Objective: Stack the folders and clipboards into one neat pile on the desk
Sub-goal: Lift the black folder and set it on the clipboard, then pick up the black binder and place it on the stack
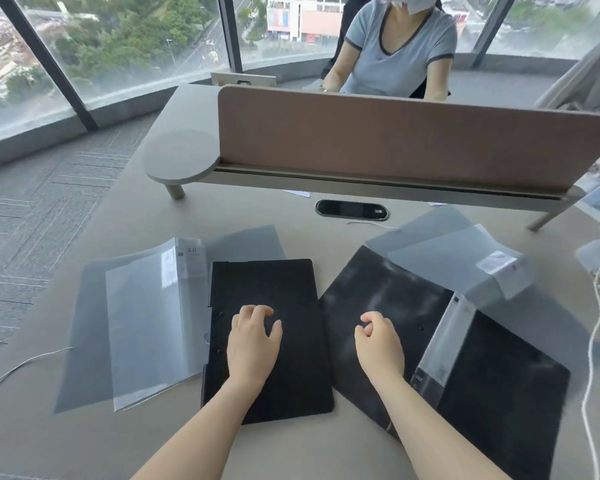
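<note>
A black clipboard [284, 368] lies flat in the middle of the desk [264, 445]. My left hand [253, 337] hovers over it with fingers curled, holding nothing. A second black folder [499, 393] lies tilted to the right; a translucent folder [447, 334] with a clear spine rests across it. My right hand [378, 341] hangs over the black folder's left part, fingers loosely curled and empty. Left of the clipboard lies a clear folder [146, 323] on top of a grey translucent sheet [84, 341]. Another translucent folder [465, 251] sits at the back right.
A brown divider screen [395, 143] on a raised shelf runs across the back of the desk. A black cable grommet [350, 210] sits below it. A white cord [593, 341] trails along the right edge. A person [395, 46] sits behind the divider.
</note>
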A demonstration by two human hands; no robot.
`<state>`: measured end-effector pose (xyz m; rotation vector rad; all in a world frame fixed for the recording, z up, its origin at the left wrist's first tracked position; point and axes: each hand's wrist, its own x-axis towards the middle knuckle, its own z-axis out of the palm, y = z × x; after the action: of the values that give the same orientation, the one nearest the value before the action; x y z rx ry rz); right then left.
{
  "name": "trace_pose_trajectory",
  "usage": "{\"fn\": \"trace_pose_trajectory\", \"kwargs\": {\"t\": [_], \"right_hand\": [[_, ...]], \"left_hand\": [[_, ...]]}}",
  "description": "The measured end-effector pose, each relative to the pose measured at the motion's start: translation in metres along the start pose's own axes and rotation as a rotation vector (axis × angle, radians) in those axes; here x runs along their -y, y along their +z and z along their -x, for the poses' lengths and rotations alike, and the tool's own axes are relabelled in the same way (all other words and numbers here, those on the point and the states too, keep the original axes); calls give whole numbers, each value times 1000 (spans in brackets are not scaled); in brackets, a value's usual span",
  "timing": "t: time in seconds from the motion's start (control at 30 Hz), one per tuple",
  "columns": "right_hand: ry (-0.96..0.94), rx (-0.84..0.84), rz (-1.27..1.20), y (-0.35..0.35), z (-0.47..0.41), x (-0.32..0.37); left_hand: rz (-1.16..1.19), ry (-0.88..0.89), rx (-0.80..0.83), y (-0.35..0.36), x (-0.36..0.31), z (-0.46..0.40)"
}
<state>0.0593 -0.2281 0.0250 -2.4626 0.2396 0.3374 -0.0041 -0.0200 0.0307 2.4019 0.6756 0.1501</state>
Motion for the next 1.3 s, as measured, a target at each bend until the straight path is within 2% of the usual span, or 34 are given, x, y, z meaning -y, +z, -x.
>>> {"fn": "trace_pose_trajectory", "kwargs": {"t": [0.23, 0.43, 0.73, 1.07, 1.3], "right_hand": [[-10, -64, -54, -56, -31, -37], [-6, -86, -48, -100, -55, -72], [9, -48, 60, -153, -94, -146], [-57, 78, 218, -167, -117, -167], [-48, 97, 271, -165, -125, -176]], "left_hand": [[14, 182, 142, 38, -70, 9], [20, 196, 254, 82, -123, 25], [-93, 189, 499, 163, -189, 56], [-245, 164, 474, 196, -201, 64], [-304, 177, 460, 202, -197, 70]]}}
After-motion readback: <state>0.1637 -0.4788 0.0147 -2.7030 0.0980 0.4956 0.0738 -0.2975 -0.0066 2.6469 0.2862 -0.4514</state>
